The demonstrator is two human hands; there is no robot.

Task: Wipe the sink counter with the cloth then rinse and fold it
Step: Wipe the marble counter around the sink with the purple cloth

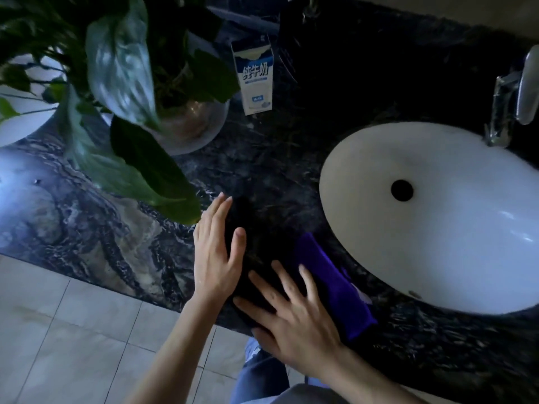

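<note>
Resting flat, two hands (215, 252) (294, 319) flank one purple cloth (329, 284).

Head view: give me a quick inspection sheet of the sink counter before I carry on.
Surface: dark marbled counter, glare patch at its left end; wet or dry cannot be told.
Job's things: purple cloth folded into a strip, lying on the counter between the front edge and the white basin; faucet behind the basin, no water seen running.
Clutter: milk carton upright near the back; potted plant left of it, leaves hanging over the counter.
Grippers: left hand open, flat, beside the cloth; right hand open, fingers spread, pressing on the cloth.
Cables: nothing seen.
Surroundings: tiled floor below the counter edge.
</note>
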